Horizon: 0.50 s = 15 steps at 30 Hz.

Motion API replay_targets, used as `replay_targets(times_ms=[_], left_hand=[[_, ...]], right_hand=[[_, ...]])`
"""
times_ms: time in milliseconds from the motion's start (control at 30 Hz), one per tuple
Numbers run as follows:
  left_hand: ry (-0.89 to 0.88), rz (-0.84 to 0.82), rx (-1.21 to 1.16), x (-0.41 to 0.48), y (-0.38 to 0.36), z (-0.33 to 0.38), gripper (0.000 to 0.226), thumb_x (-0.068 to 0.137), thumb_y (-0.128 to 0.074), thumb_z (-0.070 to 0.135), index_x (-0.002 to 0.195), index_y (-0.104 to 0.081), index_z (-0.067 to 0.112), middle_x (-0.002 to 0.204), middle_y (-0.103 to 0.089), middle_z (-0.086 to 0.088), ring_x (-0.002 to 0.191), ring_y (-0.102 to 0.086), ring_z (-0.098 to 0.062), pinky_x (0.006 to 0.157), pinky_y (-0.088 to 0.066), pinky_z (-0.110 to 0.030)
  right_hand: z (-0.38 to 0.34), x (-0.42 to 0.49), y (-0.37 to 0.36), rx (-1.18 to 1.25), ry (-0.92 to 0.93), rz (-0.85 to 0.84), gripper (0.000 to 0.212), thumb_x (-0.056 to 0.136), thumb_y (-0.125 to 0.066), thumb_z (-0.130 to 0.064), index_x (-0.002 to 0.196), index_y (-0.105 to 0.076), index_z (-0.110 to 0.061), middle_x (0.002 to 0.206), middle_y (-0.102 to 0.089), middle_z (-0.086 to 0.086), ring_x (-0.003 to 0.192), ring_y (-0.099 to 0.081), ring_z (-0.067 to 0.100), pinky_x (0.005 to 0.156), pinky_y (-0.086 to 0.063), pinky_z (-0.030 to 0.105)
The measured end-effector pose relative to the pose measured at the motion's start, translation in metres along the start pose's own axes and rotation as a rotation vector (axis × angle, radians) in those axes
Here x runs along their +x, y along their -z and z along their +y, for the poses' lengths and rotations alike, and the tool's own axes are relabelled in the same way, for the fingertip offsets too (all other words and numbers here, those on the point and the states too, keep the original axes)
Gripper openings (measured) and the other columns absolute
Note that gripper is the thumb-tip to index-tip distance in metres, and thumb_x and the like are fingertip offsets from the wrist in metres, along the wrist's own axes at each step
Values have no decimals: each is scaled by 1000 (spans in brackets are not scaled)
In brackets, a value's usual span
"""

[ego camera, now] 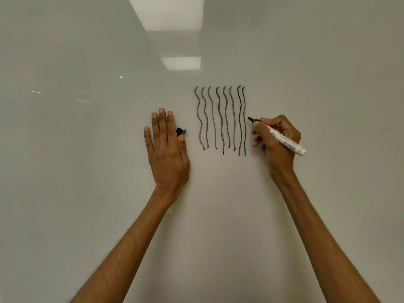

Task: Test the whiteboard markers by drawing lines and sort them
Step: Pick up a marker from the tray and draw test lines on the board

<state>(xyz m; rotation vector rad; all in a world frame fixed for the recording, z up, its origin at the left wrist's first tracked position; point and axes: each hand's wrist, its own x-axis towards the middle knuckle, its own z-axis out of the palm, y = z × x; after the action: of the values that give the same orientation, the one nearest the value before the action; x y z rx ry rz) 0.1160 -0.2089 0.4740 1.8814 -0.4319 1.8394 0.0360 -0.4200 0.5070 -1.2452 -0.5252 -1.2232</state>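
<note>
The uncapped white-barrelled whiteboard marker [284, 139] sits in the right hand [277, 145], whose grip is closed round the barrel. Its black tip points at the board just right of the eight wavy black lines [220, 119]; whether it touches cannot be told. Left of the lines, the left hand [167, 156] lies flat on the whiteboard [87, 171], its grip pinching the black marker cap [180, 131] between thumb and forefinger. Ceiling lights [168, 12] reflect above.
</note>
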Motion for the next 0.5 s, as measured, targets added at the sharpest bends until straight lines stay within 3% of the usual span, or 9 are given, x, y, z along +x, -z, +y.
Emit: replay_targets(times_ms=[267, 500], left_hand=[[-2, -5, 4, 0, 0, -1, 52, 108, -23, 25, 156, -20, 3, 164, -17, -14, 153, -11, -26, 125, -6, -44], [0, -9, 0, 0, 1, 0, 52, 108, -21, 27, 155, -23, 3, 164, -18, -15, 153, -12, -27, 125, -8, -45]], right_hand=[[-16, 37, -22, 45, 21, 61, 7, 87, -73, -7, 91, -67, -9, 90, -72, 19, 53, -65, 16, 44, -42, 17], [-18, 45, -25, 40, -18, 101, 7, 86, -73, -9, 89, -67, -12, 83, -73, 11, 52, -65, 17, 39, -37, 19]])
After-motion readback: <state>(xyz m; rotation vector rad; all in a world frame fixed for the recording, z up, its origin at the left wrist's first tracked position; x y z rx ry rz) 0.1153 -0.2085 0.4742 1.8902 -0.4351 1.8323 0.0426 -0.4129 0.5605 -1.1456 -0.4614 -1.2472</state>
